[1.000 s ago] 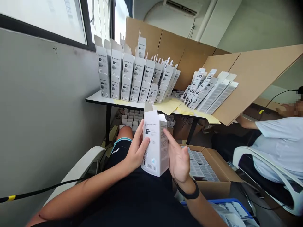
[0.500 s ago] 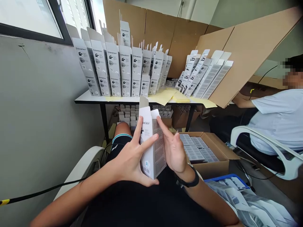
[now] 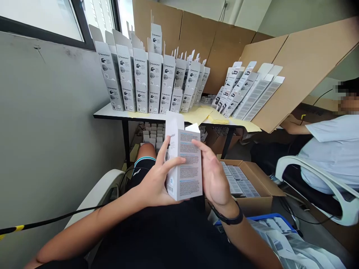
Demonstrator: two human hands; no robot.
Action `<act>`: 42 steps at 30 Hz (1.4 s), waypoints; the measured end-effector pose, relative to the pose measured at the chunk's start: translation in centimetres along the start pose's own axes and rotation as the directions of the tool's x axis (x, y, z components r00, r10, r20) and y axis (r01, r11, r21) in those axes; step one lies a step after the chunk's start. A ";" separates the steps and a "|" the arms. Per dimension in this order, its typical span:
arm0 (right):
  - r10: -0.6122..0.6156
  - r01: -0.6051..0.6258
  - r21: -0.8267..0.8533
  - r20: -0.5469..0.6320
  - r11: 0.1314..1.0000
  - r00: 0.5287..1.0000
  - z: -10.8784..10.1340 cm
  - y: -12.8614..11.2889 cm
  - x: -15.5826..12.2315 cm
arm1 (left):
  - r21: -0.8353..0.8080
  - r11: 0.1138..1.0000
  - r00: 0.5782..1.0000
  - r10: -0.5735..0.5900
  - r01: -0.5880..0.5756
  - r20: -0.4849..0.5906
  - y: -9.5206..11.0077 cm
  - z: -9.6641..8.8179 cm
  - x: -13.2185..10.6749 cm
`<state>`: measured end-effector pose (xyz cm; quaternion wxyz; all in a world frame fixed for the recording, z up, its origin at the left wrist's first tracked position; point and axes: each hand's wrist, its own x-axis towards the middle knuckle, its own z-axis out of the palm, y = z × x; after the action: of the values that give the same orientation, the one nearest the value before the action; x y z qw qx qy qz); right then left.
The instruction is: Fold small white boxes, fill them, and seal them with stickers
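Between my hands, above my lap, is a white carton (image 3: 190, 168) with its top flaps raised. One printed text side faces me, and a narrower side with a picture and barcode is turned to the left. My left hand (image 3: 164, 177) grips the carton's left side and lower edge, its thumb lying across the text side. On the right, my right hand (image 3: 214, 173) holds the other side, with a finger on the upper part of the text side. The inside of the carton is hidden from me.
Rows of similar cartons (image 3: 140, 82) stand stacked on the table (image 3: 108, 111); more lean against cardboard (image 3: 303, 63). Yellow sheets (image 3: 217, 117) lie there. Right of me are a brown box (image 3: 252, 201) of packed cartons and a blue crate (image 3: 280, 216). A seated person (image 3: 331, 149) works nearby.
The carton has been turned so its text side faces me more fully. Both hands still hold it, and my right hand has shifted slightly to the right. The view has swung a little left.
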<state>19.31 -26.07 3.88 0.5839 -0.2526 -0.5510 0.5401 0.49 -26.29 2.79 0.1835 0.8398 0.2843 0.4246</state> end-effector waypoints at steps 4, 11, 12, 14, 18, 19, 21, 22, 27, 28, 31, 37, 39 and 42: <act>-0.477 0.426 -0.491 0.024 0.760 0.879 -1.2 -0.7 -0.2 | -0.081 0.994 0.994 -0.079 0.073 -0.079 -0.6 -0.7 0.2; -0.659 0.689 -0.676 0.395 0.264 0.640 -1.7 -1.8 -0.7 | -0.093 0.992 0.986 -0.103 0.091 -0.134 -0.8 -1.1 0.1; -0.653 0.691 -0.677 0.406 0.255 0.639 -1.6 -1.7 -0.8 | -0.095 0.991 0.985 -0.103 0.090 -0.137 -0.7 -1.1 0.1; -0.647 0.694 -0.675 0.416 0.252 0.639 -1.5 -1.4 -0.9 | -0.094 0.991 0.984 -0.107 0.095 -0.140 -0.6 -1.1 0.1; -0.621 0.692 -0.678 0.437 0.248 0.650 -1.4 -1.2 -1.2 | -0.070 0.994 0.983 -0.100 0.090 -0.155 -0.6 -1.0 0.2; -0.619 0.688 -0.685 0.439 0.238 0.651 -1.4 -1.3 -1.3 | -0.065 0.994 0.982 -0.101 0.092 -0.157 -0.7 -1.0 0.2; -0.621 0.676 -0.705 0.435 0.216 0.652 -1.3 -1.5 -1.4 | -0.063 0.993 0.981 -0.111 0.102 -0.157 -0.7 -1.0 0.2; -0.624 0.670 -0.712 0.431 0.208 0.652 -1.3 -1.5 -1.5 | -0.063 0.992 0.981 -0.117 0.108 -0.157 -0.6 -1.0 0.2; -0.596 0.705 -0.674 0.478 0.224 0.646 -0.7 -2.0 -1.1 | -0.076 0.989 0.976 -0.138 0.127 -0.167 -0.4 -1.0 0.3; -0.577 0.710 -0.666 0.495 0.228 0.650 -0.6 -2.1 -1.0 | -0.079 0.989 0.976 -0.139 0.128 -0.164 -0.4 -1.0 0.3; -0.503 0.713 -0.653 0.540 0.256 0.675 -0.5 -2.6 -0.7 | -0.084 0.989 0.978 -0.134 0.122 -0.159 -0.2 -1.1 0.3; -0.465 0.742 -0.621 0.595 0.253 0.656 -0.7 -2.9 -0.5 | -0.106 0.987 0.978 -0.140 0.125 -0.157 -0.1 -1.2 0.3; -0.454 0.748 -0.614 0.608 0.253 0.652 -0.9 -2.8 -0.5 | -0.108 0.987 0.978 -0.137 0.121 -0.158 -0.1 -1.2 0.3; -0.421 0.748 -0.599 0.623 0.286 0.659 -1.4 -2.6 -0.4 | -0.095 0.989 0.977 -0.126 0.111 -0.169 -0.2 -1.2 0.3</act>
<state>21.54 -26.77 5.65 0.4440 -0.1693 -0.8799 -0.0083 -0.41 -25.84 3.57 0.2182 0.7722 0.3307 0.4967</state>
